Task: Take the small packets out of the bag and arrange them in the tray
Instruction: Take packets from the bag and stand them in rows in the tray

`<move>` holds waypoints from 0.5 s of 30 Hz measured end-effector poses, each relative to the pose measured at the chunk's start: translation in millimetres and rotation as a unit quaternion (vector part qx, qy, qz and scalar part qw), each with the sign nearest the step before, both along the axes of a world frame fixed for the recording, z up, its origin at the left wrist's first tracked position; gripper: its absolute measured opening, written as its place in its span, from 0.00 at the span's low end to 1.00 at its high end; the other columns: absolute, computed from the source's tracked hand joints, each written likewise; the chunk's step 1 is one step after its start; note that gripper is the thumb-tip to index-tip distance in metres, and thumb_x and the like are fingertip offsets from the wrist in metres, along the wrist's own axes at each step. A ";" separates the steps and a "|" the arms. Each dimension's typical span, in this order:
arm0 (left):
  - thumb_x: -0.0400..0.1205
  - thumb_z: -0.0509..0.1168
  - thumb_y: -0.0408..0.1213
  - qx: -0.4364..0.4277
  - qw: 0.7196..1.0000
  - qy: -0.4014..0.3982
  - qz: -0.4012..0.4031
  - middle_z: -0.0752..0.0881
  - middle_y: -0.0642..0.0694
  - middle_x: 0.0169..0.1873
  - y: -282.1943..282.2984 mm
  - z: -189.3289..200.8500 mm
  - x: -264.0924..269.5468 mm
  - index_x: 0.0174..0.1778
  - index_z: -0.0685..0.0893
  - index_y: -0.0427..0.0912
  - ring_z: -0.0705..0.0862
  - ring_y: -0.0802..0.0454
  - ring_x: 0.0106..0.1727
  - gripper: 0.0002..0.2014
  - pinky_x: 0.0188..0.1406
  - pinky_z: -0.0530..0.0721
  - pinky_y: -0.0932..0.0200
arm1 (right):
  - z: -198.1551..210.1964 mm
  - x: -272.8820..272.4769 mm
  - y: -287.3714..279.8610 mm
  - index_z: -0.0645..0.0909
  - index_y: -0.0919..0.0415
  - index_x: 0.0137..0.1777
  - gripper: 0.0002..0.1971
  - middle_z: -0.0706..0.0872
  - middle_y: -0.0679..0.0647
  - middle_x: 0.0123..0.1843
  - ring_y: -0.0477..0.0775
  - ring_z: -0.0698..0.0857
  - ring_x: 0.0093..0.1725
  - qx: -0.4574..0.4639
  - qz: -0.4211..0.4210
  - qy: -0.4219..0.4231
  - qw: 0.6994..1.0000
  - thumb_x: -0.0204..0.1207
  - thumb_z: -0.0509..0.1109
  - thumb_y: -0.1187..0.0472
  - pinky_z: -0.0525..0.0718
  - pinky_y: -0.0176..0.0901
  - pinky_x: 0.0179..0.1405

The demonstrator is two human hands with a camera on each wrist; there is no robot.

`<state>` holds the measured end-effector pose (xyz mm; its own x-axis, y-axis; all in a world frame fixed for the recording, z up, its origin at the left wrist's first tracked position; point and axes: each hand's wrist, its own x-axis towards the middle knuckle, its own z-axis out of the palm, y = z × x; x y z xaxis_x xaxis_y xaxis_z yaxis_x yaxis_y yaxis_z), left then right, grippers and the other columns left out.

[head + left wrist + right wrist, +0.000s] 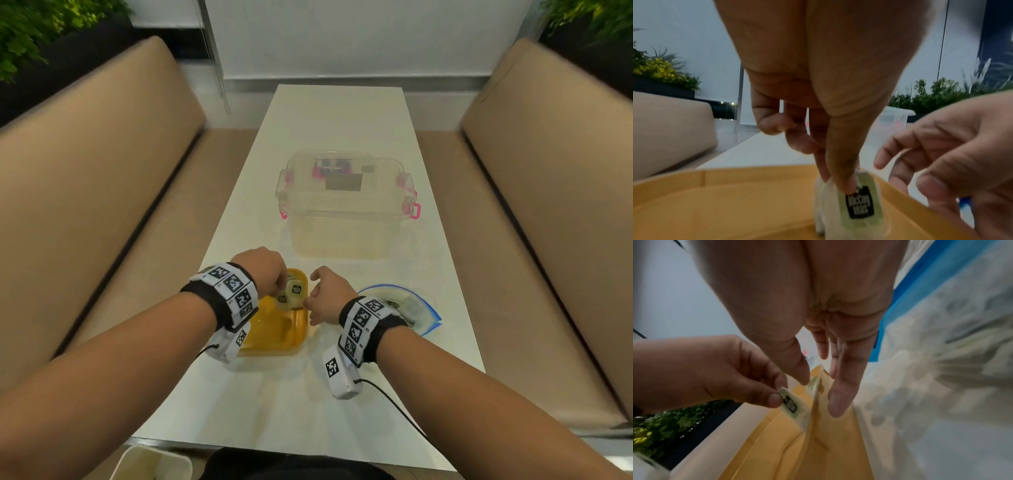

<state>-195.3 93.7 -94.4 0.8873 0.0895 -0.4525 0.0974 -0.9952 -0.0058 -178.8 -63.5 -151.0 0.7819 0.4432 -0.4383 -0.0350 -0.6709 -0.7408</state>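
Whereas the head view showed both hands over the yellow plastic tray (274, 337) on the long white table (335, 113), only the left-wrist view resolved the black label on the pale green packet (860, 204) pinched by the left hand (263, 270) at the tray's far right corner. A second pale packet (296, 291) stood just behind it. The right hand (327, 294) hovered beside the tray's right edge, fingers relaxed and holding nothing. Motion blur obscured the blue-edged clear plastic bag (941, 353) of packets; the right wrist partly hid it from above. A clear lidded box with pink clasps (346, 192) stood farther back.
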 end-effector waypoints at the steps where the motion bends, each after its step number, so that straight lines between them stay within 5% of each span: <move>1: 0.76 0.74 0.39 0.000 1.000 0.014 0.000 0.90 0.51 0.44 -2.2 -4.6 2.9 0.45 0.90 0.53 0.87 0.50 0.45 0.04 0.45 0.83 0.57 | -1.7 0.4 1.7 0.68 0.55 0.68 0.25 0.86 0.57 0.48 0.59 0.92 0.37 -0.002 0.001 0.002 1.000 0.74 0.73 0.64 0.92 0.58 0.43; 9: 0.78 0.67 0.37 0.023 1.000 0.000 0.005 0.88 0.48 0.47 -17.2 -27.7 15.5 0.48 0.89 0.53 0.85 0.46 0.44 0.08 0.43 0.82 0.56 | -6.2 4.3 6.2 0.68 0.55 0.67 0.26 0.88 0.58 0.45 0.60 0.92 0.36 -0.007 0.000 0.020 1.000 0.73 0.70 0.71 0.92 0.58 0.43; 15: 0.80 0.66 0.41 0.029 0.999 -0.036 -0.001 0.88 0.49 0.47 -18.5 -30.3 14.4 0.54 0.88 0.52 0.85 0.47 0.45 0.09 0.44 0.83 0.55 | 0.3 8.1 7.8 0.66 0.57 0.73 0.30 0.87 0.59 0.50 0.63 0.91 0.44 -0.029 0.017 0.009 0.999 0.72 0.72 0.67 0.91 0.59 0.47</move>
